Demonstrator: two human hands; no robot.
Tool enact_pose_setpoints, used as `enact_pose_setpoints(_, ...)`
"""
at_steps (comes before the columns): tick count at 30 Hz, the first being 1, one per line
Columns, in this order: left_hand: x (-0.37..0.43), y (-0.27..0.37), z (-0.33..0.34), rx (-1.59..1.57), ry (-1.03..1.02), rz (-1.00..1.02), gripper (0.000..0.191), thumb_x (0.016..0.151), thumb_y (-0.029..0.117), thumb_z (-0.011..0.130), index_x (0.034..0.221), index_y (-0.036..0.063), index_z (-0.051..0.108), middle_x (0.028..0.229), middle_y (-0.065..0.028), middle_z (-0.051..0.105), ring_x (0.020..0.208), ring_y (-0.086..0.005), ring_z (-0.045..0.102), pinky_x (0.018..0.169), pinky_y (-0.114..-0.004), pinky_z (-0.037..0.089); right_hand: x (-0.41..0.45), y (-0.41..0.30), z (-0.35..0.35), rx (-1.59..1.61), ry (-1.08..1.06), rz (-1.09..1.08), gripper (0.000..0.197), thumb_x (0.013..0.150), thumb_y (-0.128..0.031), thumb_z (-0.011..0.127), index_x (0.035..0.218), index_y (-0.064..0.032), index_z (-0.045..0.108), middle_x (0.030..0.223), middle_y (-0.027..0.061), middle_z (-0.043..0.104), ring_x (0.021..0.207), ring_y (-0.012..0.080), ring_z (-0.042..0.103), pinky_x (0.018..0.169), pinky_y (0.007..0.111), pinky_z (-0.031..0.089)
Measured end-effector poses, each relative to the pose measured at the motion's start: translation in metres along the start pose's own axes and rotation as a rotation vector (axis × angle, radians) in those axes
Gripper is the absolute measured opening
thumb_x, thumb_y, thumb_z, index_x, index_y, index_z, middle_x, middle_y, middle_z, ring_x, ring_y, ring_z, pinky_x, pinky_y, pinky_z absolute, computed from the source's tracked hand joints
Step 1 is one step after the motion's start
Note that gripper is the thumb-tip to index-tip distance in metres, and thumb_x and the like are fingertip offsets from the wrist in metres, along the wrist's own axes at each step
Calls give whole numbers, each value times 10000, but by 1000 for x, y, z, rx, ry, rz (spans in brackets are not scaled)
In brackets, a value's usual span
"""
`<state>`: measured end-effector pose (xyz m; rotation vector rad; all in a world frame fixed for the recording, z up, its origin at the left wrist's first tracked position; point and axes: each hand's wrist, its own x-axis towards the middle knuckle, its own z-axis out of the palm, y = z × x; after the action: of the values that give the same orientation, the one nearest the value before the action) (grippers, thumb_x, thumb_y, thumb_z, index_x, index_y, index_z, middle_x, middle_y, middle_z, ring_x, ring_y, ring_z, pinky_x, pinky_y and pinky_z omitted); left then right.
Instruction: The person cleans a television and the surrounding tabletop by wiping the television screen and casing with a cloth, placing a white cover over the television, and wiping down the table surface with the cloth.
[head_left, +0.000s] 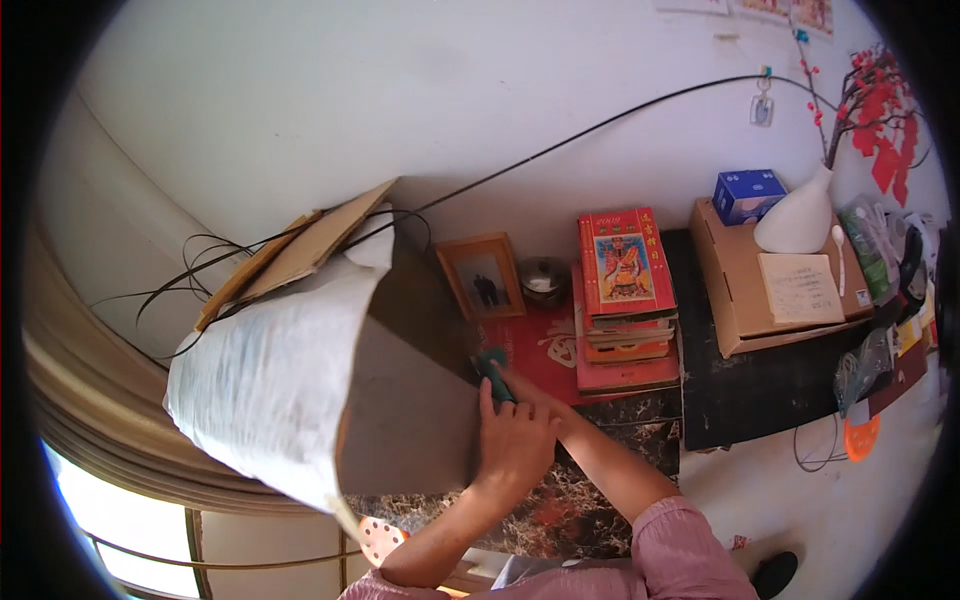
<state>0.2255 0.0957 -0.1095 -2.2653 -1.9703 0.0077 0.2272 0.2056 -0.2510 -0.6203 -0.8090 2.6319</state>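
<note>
Both hands are close together at the middle of the view, over a marbled tabletop (585, 480). My right hand (517, 386) is on a dark green cloth or pad (493, 367), its fingers partly hidden behind my left hand. My left hand (517, 442) lies over the near end of the green thing, with its index finger touching it; whether it grips it I cannot tell. Just left of both hands stands a large box-like object with a grey panel (412, 412) and a whitish cover (262, 382). A red sheet (525, 341) with writing lies beyond the hands.
A wooden picture frame (484, 277), a metal bowl (544, 279) and stacked books (622, 262) stand behind. Rightward, a cardboard box (750, 300) holds a white vase (799, 214), a blue box (748, 196) and a notebook (801, 289). A black cable (600, 120) crosses the wall; cardboard (322, 247) tops the covered object.
</note>
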Motion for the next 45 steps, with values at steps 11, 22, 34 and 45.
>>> enact_pose_setpoints(11, 11, 4, 18, -32, 73, -179, 96, 793, 166, 646, 832, 78, 648, 752, -76, 639, 788, -234, 599, 1109, -517, 257, 126, -39, 11, 252, 141, -31, 559, 894, -575, 529, 1175, -94, 581, 1032, 75, 602, 942, 206, 548, 860, 343, 432)
enact_pose_setpoints(22, 24, 3, 32, 35, 201, -265, 174, 723, 50, 614, 892, 84, 635, 876, -77, 618, 870, -243, 586, 1079, -500, 299, 44, -13, -5, -717, 80, -301, 533, 882, -457, 604, 1162, -4, 598, 1043, 104, 652, 911, 239, 623, 818, 360, 478)
enact_pose_setpoints(34, 5, 22, 18, -598, 463, -526, 353, 796, -58, 477, 1124, 10, 587, 1185, -185, 587, 1124, -374, 538, 1006, -431, 404, -2, -96, -23, 757, -426, -64, 444, 960, -371, 442, 1238, -46, 563, 1219, 127, 613, 1111, 279, 593, 1000, 455, 444)
enact_pose_setpoints(45, 43, 20, 36, -1341, 648, -916, 610, 976, 107, 408, 1517, 69, 130, 1573, -177, 119, 1458, -257, 124, 1155, -345, 150, 64, -129, 54, 156, -131, -249, 573, 949, -495, 475, 1295, -41, 524, 1282, 99, 561, 1160, 257, 546, 1018, 355, 400)
